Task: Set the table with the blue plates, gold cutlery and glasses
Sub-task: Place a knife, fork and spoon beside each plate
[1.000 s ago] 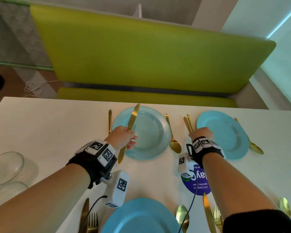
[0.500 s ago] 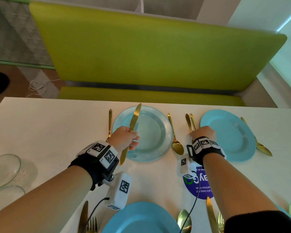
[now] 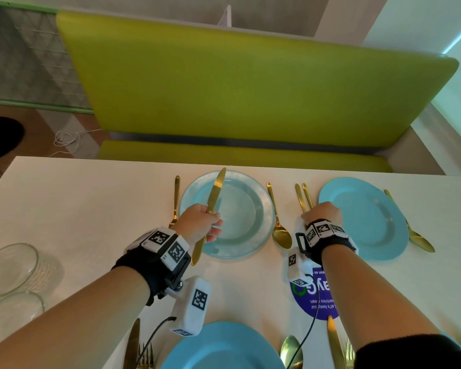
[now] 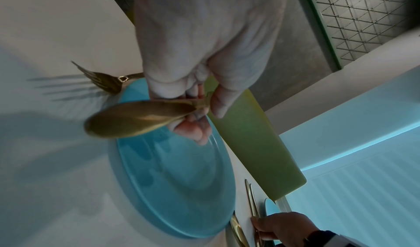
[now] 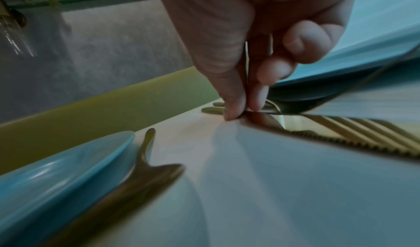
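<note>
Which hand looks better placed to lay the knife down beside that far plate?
Left. The left hand already grips the knife above the plate; the right hand pinches other cutlery on the table.

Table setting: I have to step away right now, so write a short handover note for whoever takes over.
Left hand grips a gold knife, held over the far left plate.
Right hand pinches the knife and fork pair lying on the table left of the far right plate.
Done: four blue plates are out; a fork and spoon flank the far left plate, a spoon lies right of the far right plate; near settings have cutlery.
Left: lay the held knife, settle the pair, place the glasses waiting at the table's left edge.
</note>
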Available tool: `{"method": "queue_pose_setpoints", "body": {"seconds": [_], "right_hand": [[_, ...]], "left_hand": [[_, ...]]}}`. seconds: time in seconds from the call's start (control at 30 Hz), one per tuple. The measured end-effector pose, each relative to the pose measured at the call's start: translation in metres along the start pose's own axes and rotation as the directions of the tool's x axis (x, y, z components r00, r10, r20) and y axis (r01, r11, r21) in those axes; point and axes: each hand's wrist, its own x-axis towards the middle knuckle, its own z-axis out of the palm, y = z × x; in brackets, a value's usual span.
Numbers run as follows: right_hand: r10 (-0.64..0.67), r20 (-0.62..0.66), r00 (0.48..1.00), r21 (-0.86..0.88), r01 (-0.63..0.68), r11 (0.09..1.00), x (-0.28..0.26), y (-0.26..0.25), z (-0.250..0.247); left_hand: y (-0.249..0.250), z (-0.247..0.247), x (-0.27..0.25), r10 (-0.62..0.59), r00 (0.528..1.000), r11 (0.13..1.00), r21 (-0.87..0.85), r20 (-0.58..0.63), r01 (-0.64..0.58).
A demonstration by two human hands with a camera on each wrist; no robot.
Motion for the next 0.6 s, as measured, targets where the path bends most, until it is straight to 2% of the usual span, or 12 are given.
{"method": "queue_pose_setpoints", "body": {"seconds": [0.23, 0.37, 0.5, 0.6], "right_hand": [[-0.062, 0.021, 0.998, -0.080, 0.063, 0.995, -0.011, 0.002, -0.019], [-0.187, 0.051, 0.981, -0.097, 0.191, 0.977, -0.037, -0.004, -0.042], [-0.358, 0.018, 0.934, 0.029, 0.357, 0.934, -0.089, -0.006, -0.057], [-0.483, 0.093, 0.871, 0.035, 0.482, 0.876, -0.143, -0.003, -0.051]], "left_hand": [[-0.002, 0.003, -0.009, -0.002, 1.000, 1.000, 0.017, -0.015, 0.002], [-0.004, 0.005, -0.018, -0.012, 1.000, 0.996, 0.090, -0.017, 0.014], [-0.003, 0.005, -0.040, 0.009, 1.000, 0.984, 0.177, 0.018, -0.012], [-0.004, 0.003, -0.062, 0.018, 0.997, 0.980, 0.198, 0.073, -0.032]]}}
